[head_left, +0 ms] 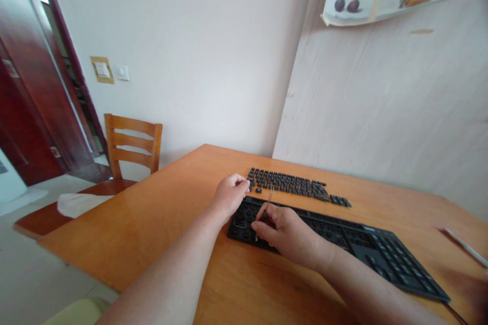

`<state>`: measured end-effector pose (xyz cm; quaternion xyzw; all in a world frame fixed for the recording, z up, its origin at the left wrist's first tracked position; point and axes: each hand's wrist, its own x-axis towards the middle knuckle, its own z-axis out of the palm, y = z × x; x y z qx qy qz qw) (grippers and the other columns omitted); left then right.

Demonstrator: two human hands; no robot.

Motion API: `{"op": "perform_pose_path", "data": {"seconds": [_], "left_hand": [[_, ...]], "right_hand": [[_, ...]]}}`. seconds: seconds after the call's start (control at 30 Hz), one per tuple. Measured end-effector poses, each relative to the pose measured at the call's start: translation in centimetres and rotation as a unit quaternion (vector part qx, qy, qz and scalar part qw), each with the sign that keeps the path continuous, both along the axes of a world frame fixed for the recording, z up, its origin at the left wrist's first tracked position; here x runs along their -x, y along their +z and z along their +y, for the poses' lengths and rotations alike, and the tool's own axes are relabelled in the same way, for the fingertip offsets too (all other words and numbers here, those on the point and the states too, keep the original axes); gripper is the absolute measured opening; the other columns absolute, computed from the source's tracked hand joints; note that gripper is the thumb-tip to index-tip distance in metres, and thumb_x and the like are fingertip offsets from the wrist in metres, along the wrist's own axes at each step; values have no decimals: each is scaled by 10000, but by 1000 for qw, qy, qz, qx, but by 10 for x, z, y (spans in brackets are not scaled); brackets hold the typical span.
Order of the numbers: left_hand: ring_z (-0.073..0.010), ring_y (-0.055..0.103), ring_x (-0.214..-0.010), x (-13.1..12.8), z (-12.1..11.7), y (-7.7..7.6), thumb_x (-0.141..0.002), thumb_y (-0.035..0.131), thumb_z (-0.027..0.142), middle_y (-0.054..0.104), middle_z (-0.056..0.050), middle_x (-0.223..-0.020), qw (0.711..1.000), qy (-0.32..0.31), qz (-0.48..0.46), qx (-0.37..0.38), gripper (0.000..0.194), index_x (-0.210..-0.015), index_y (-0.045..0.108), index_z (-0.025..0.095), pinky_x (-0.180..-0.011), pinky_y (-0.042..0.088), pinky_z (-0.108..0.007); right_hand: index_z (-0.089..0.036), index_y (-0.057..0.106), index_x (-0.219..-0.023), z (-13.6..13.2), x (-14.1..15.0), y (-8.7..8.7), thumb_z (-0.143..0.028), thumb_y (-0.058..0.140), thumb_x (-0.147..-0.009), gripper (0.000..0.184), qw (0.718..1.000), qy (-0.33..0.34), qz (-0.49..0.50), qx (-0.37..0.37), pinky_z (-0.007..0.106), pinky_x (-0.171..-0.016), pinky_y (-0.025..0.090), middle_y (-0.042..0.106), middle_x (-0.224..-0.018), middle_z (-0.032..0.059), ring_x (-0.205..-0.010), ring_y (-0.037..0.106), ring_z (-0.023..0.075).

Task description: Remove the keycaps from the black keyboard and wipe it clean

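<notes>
A black keyboard (335,233) lies on the wooden table, its left part stripped of keycaps and its right part still carrying them. Behind it, loose black keycaps (290,183) are laid out in rows. My left hand (232,195) is closed in a pinch at the left end of these rows, beside the nearest keycaps; whatever is between its fingertips is hidden. Over the bare left part of the keyboard, my right hand (285,231) grips a thin, pen-like tool (271,194). The tool's slim lower end points down at the keyboard's front-left area.
The wooden table (163,213) reaches back to the wall. A white and red pen-like stick (465,246) lies at the right, and a cable (455,313) leaves the keyboard's right corner. A wooden chair (133,144) stands at the left, with a white cloth or bag (82,204) nearby.
</notes>
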<state>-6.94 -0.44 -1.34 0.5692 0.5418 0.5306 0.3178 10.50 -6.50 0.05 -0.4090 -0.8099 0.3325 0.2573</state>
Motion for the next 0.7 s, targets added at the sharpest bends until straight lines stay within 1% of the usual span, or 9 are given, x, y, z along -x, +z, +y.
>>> {"op": "perform_pose_path", "data": {"seconds": [0.17, 0.27, 0.37, 0.47, 0.57, 0.63, 0.7], "left_hand": [[-162, 607, -607, 0, 1, -3, -769, 576, 354, 693, -22, -680, 1000, -6, 23, 3, 170, -720, 623, 197, -609, 440, -266], [-160, 600, -601, -1, 0, -3, -775, 572, 354, 687, -18, -670, 999, -11, 34, 4, 172, -728, 627, 198, -621, 439, -269], [-157, 588, -593, -1, -3, 0, -778, 572, 365, 667, -9, -642, 999, -19, 42, 6, 182, -723, 623, 199, -624, 435, -269], [-152, 571, -576, -2, -6, 2, -789, 566, 397, 652, 1, -618, 998, -32, 46, 8, 211, -730, 621, 201, -618, 428, -266], [-149, 561, -570, -5, -10, 4, -792, 562, 405, 649, 7, -613, 997, -51, 50, 9, 216, -739, 623, 204, -606, 418, -259], [-146, 552, -567, -7, -12, 5, -787, 569, 404, 642, 8, -603, 996, -65, 58, 10, 218, -711, 614, 205, -597, 408, -254], [-145, 539, -563, -9, -14, 6, -778, 582, 408, 626, 10, -581, 995, -76, 67, 10, 236, -661, 597, 204, -590, 397, -252]], "right_hand": [[-198, 550, -786, -10, 3, 9, -224, 550, -856, 75, 999, 16, -21, -33, 230, -566, 356, 578, -678, -31, -612, 494, 113], [-203, 544, -777, -15, 6, 4, -204, 532, -856, 80, 999, 17, -18, -47, 226, -557, 347, 572, -670, -35, -595, 488, 107], [-206, 542, -779, -15, 7, -4, -206, 528, -857, 79, 998, -15, -5, -56, 226, -532, 329, 565, -647, -38, -567, 480, 103], [-207, 539, -768, -11, 6, -10, -262, 564, -856, 107, 998, -49, 12, -47, 224, -504, 313, 543, -604, -46, -530, 452, 100], [-200, 536, -723, -7, 7, -13, -353, 572, -875, 219, 996, -57, 58, -22, 220, -507, 333, 543, -593, -37, -531, 453, 99], [-196, 522, -687, -4, 7, -15, -403, 556, -891, 292, 994, -63, 93, 1, 214, -502, 346, 552, -585, -28, -520, 459, 96], [-198, 505, -672, -1, 7, -17, -447, 550, -893, 335, 990, -75, 120, 25, 207, -468, 334, 553, -555, -27, -480, 445, 90]]}}
